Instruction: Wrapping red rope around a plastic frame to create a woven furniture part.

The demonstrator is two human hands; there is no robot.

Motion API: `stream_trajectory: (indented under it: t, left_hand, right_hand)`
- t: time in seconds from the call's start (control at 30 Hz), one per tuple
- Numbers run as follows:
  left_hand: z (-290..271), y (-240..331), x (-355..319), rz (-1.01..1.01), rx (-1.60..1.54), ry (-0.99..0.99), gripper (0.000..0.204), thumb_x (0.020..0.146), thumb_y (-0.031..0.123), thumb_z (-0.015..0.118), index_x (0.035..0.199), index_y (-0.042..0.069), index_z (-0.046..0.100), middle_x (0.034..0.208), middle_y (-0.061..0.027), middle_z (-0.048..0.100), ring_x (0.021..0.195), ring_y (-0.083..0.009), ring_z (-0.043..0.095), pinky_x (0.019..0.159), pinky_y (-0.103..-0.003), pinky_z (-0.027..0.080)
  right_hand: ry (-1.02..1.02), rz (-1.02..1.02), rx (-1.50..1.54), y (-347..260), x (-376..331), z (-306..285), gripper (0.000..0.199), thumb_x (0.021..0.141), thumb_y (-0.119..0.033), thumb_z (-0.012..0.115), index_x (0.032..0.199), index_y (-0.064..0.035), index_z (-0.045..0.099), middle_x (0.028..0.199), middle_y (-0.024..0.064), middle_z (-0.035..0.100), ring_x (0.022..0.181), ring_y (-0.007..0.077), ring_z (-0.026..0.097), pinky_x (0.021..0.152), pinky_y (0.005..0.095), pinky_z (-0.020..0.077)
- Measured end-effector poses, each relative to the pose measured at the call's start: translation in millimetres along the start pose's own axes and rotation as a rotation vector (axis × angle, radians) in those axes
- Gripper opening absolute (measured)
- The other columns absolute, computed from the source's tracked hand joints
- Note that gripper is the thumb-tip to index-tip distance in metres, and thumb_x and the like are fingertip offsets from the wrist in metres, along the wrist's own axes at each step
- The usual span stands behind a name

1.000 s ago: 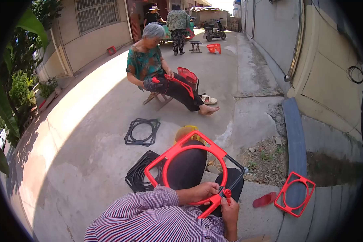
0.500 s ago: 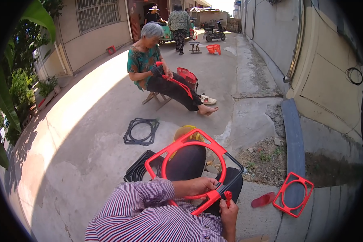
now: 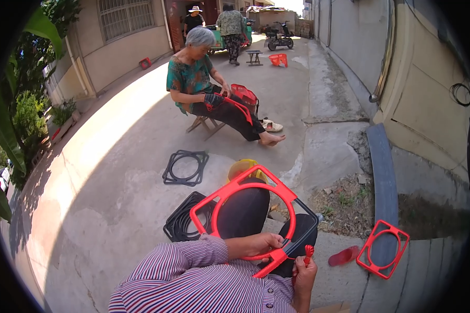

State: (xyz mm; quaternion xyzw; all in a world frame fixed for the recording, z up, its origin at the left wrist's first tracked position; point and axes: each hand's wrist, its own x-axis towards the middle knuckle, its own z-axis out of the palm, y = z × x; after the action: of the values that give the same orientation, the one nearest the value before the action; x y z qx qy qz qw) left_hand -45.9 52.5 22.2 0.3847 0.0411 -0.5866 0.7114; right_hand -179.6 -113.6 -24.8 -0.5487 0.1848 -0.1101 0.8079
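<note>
Across my lap lies a square frame [image 3: 219, 202] with a round ring inside it. Red wrapping covers most of it, and one stretch on the right [image 3: 309, 229] is bare black. My left hand [image 3: 263, 244] is closed on the frame near that bare stretch, thumb on top. Just right of the frame, my right hand [image 3: 304, 272] pinches a small bundle of red cord [image 3: 309, 251]. A thin red strand runs between the bundle and the frame's wrapped bar.
Black frames [image 3: 185, 221] are stacked by my left knee, others [image 3: 185, 168] farther off. A yellow container [image 3: 241, 169] stands beyond my knees. At right are a red slipper [image 3: 344, 255] and a red frame [image 3: 384, 250]. Ahead, a seated person [image 3: 198, 88] works with red material.
My right hand has moved slightly right and up with the red cord, and the strand to the frame now shows. The seated person's hands have come down toward their knee.
</note>
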Motion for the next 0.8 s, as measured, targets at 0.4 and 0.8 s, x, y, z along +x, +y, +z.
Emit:
stream_trajectory:
  t: [0.4, 0.8]
  left_hand:
    - [-29, -13, 21, 0.037, 0.101, 0.058, 0.024, 0.092, 0.023, 0.052, 0.108, 0.005, 0.054, 0.096, -0.0090, 0.061, 0.079, -0.0164, 0.060, 0.063, -0.032, 0.051]
    - [-12, -4, 12, 0.530, 0.586, 0.286, 0.037, 0.094, 0.011, 0.052, 0.130, 0.004, 0.044, 0.101, -0.0047, 0.057, 0.086, -0.0091, 0.054, 0.073, -0.024, 0.046]
  right_hand:
    - [0.097, -0.200, -0.262, -28, 22, -6, 0.019, 0.083, -0.001, 0.048, 0.097, 0.0023, 0.061, 0.080, 0.0029, 0.053, 0.065, 0.0100, 0.048, 0.057, 0.0249, 0.0403]
    - [-0.261, -0.745, -1.225, -48, 48, 57, 0.049, 0.069, -0.008, 0.069, 0.117, -0.0062, 0.058, 0.091, 0.0088, 0.059, 0.087, 0.0267, 0.058, 0.073, 0.0390, 0.0495]
